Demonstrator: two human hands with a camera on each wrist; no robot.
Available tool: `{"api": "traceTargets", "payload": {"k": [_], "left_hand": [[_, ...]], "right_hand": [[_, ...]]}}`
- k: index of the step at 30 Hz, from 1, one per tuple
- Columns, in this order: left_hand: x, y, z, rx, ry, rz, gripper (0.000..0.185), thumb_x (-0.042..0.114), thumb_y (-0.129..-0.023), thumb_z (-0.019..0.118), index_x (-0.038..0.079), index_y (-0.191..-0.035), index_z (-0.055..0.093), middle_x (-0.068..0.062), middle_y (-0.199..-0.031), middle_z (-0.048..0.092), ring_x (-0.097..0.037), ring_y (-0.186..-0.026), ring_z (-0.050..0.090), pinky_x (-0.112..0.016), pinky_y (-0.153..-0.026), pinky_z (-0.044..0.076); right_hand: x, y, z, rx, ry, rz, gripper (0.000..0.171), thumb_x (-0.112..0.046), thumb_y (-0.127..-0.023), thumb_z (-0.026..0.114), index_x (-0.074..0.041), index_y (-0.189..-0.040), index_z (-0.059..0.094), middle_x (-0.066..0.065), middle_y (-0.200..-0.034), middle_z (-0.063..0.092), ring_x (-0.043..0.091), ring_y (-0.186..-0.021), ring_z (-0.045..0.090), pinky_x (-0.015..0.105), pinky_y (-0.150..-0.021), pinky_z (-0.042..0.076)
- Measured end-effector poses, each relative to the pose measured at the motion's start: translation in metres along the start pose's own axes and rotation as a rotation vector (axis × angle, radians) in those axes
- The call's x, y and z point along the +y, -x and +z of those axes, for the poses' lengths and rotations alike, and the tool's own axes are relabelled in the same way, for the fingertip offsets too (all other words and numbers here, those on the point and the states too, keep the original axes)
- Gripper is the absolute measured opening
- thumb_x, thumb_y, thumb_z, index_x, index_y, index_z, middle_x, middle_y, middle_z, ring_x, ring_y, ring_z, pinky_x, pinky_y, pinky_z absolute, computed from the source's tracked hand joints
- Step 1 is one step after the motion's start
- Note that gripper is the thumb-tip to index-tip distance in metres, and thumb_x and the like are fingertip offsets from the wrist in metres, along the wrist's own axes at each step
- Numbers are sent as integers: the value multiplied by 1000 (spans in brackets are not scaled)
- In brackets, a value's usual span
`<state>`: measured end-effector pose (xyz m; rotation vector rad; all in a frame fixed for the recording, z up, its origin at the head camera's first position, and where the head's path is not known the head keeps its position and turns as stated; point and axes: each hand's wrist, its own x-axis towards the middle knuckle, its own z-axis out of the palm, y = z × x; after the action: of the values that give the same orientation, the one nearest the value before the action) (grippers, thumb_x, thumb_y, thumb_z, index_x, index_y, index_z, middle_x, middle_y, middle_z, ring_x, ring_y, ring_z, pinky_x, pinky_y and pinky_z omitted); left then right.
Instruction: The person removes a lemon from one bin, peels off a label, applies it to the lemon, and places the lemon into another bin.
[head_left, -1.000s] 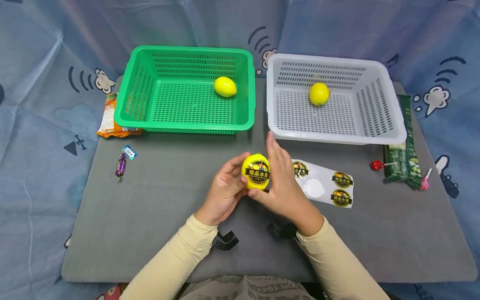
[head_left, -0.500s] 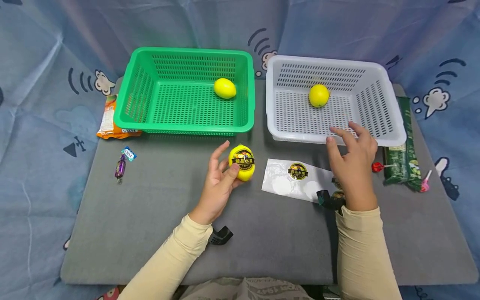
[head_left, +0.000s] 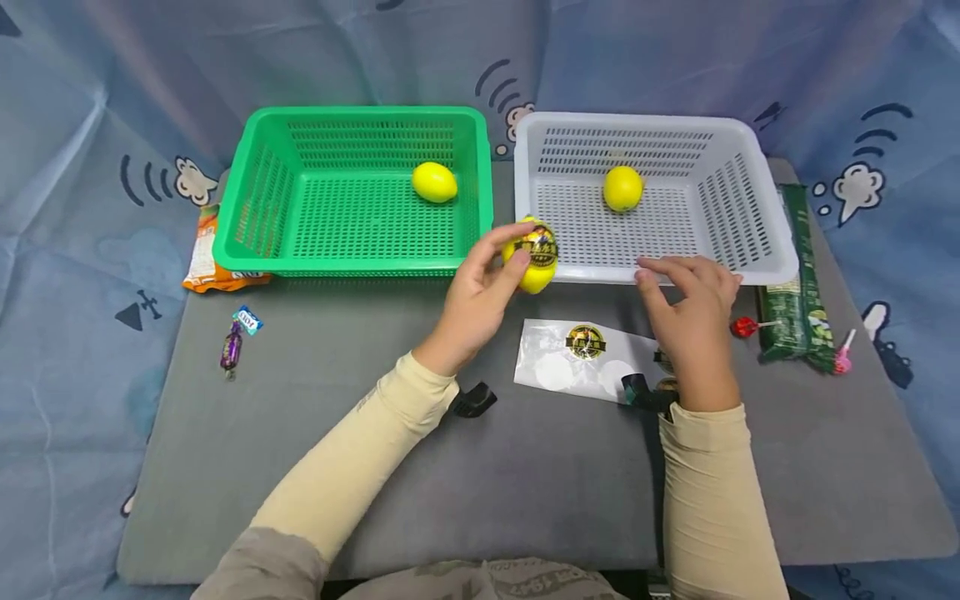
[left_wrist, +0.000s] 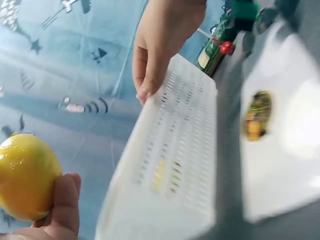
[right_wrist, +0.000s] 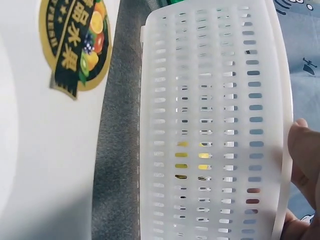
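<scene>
My left hand (head_left: pixel 477 296) holds a lemon (head_left: pixel 537 278) between thumb and fingers, over the near left corner of the white basket (head_left: pixel 585 272). A round black and gold sticker is on the lemon's upward side. In the left wrist view the lemon (left_wrist: pixel 25 175) looks smooth and shiny. My right hand (head_left: pixel 693 317) grips the front rim of the white basket, and some fingers show through the slots in the right wrist view. Another lemon (head_left: pixel 622 189) lies inside this basket.
A green basket (head_left: pixel 352 265) with one lemon (head_left: pixel 434 182) stands on the left. A sticker sheet (head_left: pixel 551 342) lies before the white basket. Candies (head_left: pixel 232 346) and an orange snack bag (head_left: pixel 206 258) are at left; green packets (head_left: pixel 787 325) and lollipops (head_left: pixel 745 327) at right.
My right hand has left the stickered lemon and moved right to the white basket's rim. My left hand has carried the lemon forward and right to that basket.
</scene>
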<state>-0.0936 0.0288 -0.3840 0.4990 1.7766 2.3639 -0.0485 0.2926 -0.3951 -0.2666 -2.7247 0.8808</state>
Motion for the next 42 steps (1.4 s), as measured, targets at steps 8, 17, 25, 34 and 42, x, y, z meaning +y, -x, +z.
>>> {"api": "traceTargets", "payload": {"k": [8, 17, 25, 34, 42], "left_hand": [[-21, -83, 34, -75, -404, -78, 36, 21, -112, 57, 16, -147, 61, 1, -151, 57, -10, -124, 58, -20, -98, 48], [-26, -106, 41, -206, -559, -210, 43, 30, -113, 55, 24, -155, 54, 3, -161, 47, -17, -134, 55, -23, -103, 47], [-25, -109, 41, -216, -619, -186, 54, 41, -113, 51, 28, -165, 40, 7, -168, 37, -7, -153, 29, -26, -123, 25], [-18, -81, 40, -109, -485, 87, 42, 28, -110, 60, 13, -149, 60, -4, -153, 51, -12, -135, 47, -31, -108, 44], [-10, -8, 5, -15, -305, 161, 32, 15, -107, 62, -1, -135, 66, -12, -141, 59, -21, -119, 60, -37, -95, 52]], "right_hand": [[-5, -2, 8, -56, 7, 12, 34, -30, -106, 69, -9, -133, 75, 17, -137, 58, 37, -151, 22, 53, -125, -13], [-8, -4, 9, -65, -9, 7, 34, -29, -106, 69, -7, -131, 75, 19, -134, 58, 36, -152, 20, 53, -124, -16], [-9, -10, 7, -69, -4, 10, 33, -28, -106, 70, -6, -129, 76, 18, -132, 59, 36, -151, 22, 54, -124, -15], [-6, -10, 4, -71, -11, 24, 33, -25, -106, 69, -5, -131, 75, 20, -132, 57, 38, -150, 20, 53, -124, -15], [-5, -7, -5, -81, -21, 80, 36, -25, -107, 65, -2, -135, 71, 20, -161, 40, 41, -153, 12, 61, -124, -1]]}}
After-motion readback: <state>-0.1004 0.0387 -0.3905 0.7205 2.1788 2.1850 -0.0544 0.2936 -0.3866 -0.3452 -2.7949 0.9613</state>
